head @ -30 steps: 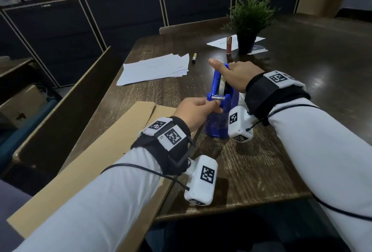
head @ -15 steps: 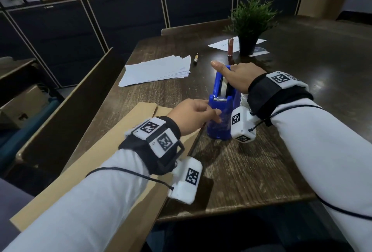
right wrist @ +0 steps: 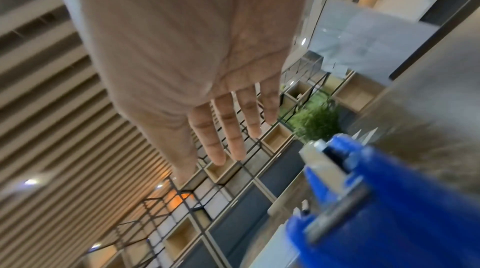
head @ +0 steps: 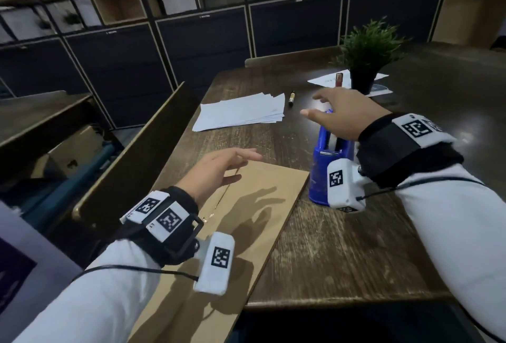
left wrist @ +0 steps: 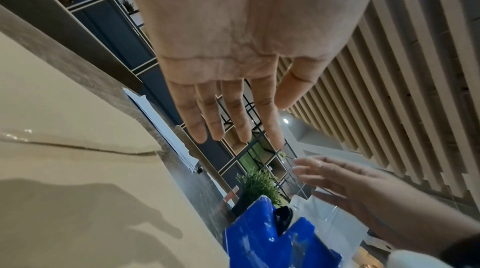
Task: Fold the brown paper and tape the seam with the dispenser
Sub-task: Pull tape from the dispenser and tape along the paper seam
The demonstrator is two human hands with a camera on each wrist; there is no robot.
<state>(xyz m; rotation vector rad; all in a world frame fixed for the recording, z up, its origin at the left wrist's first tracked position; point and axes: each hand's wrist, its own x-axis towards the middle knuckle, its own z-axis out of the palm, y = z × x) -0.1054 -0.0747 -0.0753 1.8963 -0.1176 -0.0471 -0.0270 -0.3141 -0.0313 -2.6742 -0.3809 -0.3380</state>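
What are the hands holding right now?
Nothing. The left hand hovers open above the paper, and the right hand is open above the dispenser, fingers straight.

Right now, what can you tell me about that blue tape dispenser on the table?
The blue tape dispenser is a glossy plastic desk model standing upright on the dark wooden table, beside the right edge of the brown paper. A roll sits between its two side walls, with a metal cutter bar at the near end. Neither hand grips it: the right hand hovers open above it.
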